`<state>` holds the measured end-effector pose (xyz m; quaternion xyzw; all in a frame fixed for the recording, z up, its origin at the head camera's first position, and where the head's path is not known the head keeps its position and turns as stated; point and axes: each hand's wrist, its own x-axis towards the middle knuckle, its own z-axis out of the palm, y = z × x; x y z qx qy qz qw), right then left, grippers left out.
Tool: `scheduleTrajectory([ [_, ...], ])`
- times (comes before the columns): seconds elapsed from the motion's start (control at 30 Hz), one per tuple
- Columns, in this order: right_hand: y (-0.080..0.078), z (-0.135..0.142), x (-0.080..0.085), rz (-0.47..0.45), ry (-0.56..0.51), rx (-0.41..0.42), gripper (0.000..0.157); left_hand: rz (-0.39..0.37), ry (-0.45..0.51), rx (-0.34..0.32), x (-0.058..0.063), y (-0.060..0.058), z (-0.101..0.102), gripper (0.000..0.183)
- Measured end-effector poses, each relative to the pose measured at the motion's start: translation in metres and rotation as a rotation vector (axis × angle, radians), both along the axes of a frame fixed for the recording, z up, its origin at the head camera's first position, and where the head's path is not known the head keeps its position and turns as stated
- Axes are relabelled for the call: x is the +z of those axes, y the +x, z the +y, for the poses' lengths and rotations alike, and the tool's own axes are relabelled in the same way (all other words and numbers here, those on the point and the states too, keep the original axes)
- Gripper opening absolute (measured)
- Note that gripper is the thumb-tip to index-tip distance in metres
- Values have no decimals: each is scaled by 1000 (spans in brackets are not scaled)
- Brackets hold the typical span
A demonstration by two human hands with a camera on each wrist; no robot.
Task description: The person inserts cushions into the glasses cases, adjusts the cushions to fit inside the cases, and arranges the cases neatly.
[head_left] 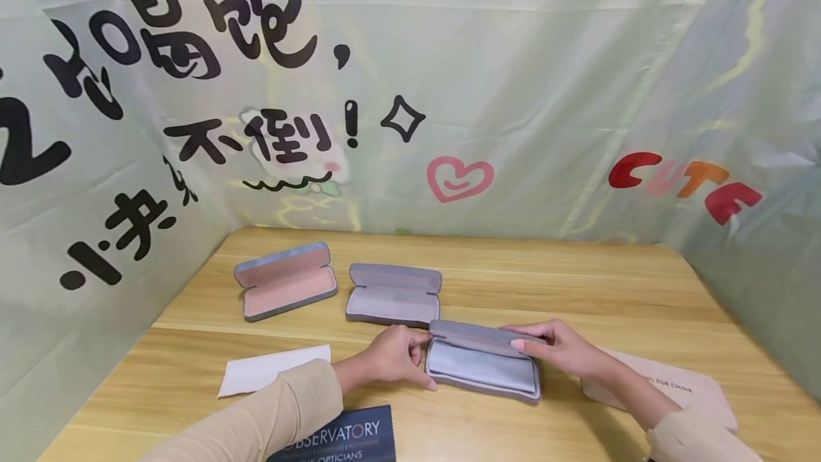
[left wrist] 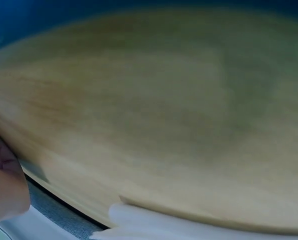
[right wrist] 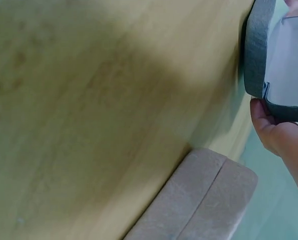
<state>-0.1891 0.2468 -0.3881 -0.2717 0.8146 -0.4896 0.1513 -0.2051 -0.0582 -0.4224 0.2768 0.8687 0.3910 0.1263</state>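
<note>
A grey eyeglass case (head_left: 481, 394) stands with its lid up at the front centre of the table. Inside its base lies a folded pale blue-grey cloth (head_left: 481, 366). My left hand (head_left: 398, 355) grips the left end, with a finger at the lid's corner and the thumb low by the base. At the other end my right hand (head_left: 561, 348) pinches the lid, its thumb on the inner face and fingers behind. The right wrist view shows the case's grey end (right wrist: 259, 50) above that hand. Only part of the left hand (left wrist: 6, 185) enters the left wrist view.
Behind stand an open grey-purple case (head_left: 394, 305) and an open case with pink lining (head_left: 291, 294). A white folded sheet (head_left: 263, 369) and a dark printed cloth (head_left: 365, 433) lie left. Right of my right hand rests a closed pinkish case (head_left: 699, 391).
</note>
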Motion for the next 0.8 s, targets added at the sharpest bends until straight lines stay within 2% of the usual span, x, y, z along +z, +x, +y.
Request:
scheduleTrajectory([
  [0.1, 4, -1, -3, -11, -17, -11, 39, -6, 0, -6, -2, 1, 0, 78],
  [0.27, 10, -2, -2, -85, 2, -73, 43, -10, 1, 5, -4, 1, 1, 78],
  [0.33, 12, -2, -1, -81, 12, -87, 44, -4, 1, 8, -4, 1, 1, 78],
  [0.63, 16, -5, -3, 0, 11, -95, 43, 4, 21, -3, -5, -3, 1, 78],
  [0.8, 16, -6, -4, 81, 14, -69, 40, 13, 12, -5, -4, -3, -1, 78],
])
